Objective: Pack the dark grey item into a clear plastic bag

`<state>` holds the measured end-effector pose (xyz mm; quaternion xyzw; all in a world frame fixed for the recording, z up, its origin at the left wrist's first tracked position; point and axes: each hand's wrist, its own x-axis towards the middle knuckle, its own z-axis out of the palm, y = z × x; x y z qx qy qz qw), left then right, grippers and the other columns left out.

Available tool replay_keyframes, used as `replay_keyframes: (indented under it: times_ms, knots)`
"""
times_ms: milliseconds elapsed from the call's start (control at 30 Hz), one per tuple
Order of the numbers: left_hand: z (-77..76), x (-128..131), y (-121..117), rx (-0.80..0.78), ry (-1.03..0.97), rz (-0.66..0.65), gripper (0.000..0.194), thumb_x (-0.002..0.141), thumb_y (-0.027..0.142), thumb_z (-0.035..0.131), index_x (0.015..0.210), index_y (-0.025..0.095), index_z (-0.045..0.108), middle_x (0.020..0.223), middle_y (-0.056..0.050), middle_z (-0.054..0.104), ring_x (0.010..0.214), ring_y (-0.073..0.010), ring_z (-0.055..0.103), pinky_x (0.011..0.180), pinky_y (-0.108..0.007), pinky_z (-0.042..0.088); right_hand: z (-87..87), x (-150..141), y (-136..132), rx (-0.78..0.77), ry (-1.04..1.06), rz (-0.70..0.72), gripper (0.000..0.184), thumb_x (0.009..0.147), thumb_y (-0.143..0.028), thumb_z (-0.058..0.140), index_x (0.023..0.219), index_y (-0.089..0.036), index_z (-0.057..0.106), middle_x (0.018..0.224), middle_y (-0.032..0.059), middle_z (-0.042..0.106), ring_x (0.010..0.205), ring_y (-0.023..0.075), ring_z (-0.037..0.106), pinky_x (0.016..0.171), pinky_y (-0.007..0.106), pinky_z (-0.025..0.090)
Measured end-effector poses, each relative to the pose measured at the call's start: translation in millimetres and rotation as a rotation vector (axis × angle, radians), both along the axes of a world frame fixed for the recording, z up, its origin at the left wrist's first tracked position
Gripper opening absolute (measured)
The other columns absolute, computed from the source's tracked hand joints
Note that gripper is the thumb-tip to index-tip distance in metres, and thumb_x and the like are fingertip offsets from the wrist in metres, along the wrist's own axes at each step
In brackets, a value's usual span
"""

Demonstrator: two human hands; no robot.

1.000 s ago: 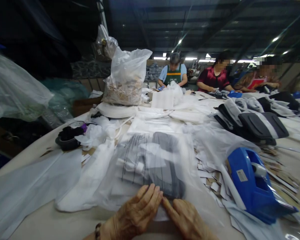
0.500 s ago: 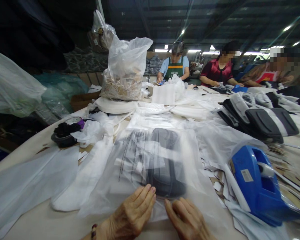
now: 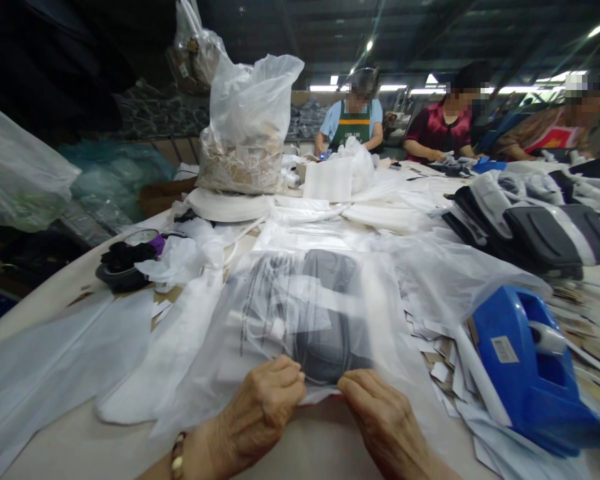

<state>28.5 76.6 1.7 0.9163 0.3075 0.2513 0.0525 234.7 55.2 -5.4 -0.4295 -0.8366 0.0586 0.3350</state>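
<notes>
left hand (image 3: pixel 263 410) | right hand (image 3: pixel 385 413) | both pinching edge of clear plastic bag (image 3: pixel 275 313) | inside, probably grey fabric (image 3: pixel 327 350)

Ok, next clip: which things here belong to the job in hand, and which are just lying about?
In hand: left hand and right hand, both at the edge of the clear plastic bag; dark grey padded item inside it.

Lying about: blue tape dispenser; sack of paper scraps; roll of white strap; dark grey padded pieces.
</notes>
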Motion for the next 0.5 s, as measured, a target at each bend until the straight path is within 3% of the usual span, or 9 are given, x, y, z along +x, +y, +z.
replay_keyframes:
  times_ms: [133, 233, 367, 500]
  knots:
    - [11.9, 7.1, 9.6, -0.268, -0.036, 0.146, 0.019, 0.080, 0.011, 0.059, 0.063, 0.016, 0.054, 0.066, 0.002, 0.055, 0.065, -0.0130, 0.052, 0.057, -0.023, 0.041, 0.1, -0.1, 8.8, -0.131, -0.004, -0.105, 0.044, 0.096, -0.038, 0.030, 0.060, -0.019, 0.047, 0.055, -0.0030, 0.051, 0.049, 0.0095, 0.049, 0.047, 0.020, 0.033]
    - [20.4, 14.2, 13.4, -0.383, 0.030, 0.288, 0.023, 0.075, 0.008, 0.064, 0.057, 0.015, 0.050, 0.062, 0.003, 0.053, 0.063, -0.0124, 0.052, 0.056, -0.023, 0.037, -0.5, 0.4, 15.1, -0.303, 0.022, -0.129, 0.048, 0.095, -0.044, 0.027, 0.057, -0.019, 0.043, 0.052, -0.0046, 0.046, 0.046, 0.0085, 0.044, 0.046, 0.020, 0.030]
    - [29.8, 24.5, 18.7, -0.450, 0.176, 0.457, 0.018, 0.078, 0.012, 0.060, 0.062, 0.016, 0.053, 0.067, 0.000, 0.056, 0.069, -0.0170, 0.055, 0.061, -0.027, 0.037, 3.9, 1.9, 22.1, -0.589, 0.014, -0.165, 0.043, 0.093, -0.043, 0.035, 0.058, -0.019, 0.042, 0.052, -0.0057, 0.042, 0.048, 0.0090, 0.041, 0.048, 0.021, 0.026]
    - [37.5, 31.6, 26.7, -0.517, 0.315, 0.535, 0.012, 0.085, 0.019, 0.051, 0.074, 0.017, 0.055, 0.072, -0.003, 0.060, 0.072, -0.0198, 0.058, 0.064, -0.030, 0.037, 7.4, 1.7, 27.8, -0.747, 0.007, -0.173, 0.037, 0.091, -0.039, 0.039, 0.060, -0.019, 0.046, 0.053, -0.0054, 0.044, 0.049, 0.0094, 0.041, 0.050, 0.022, 0.025]
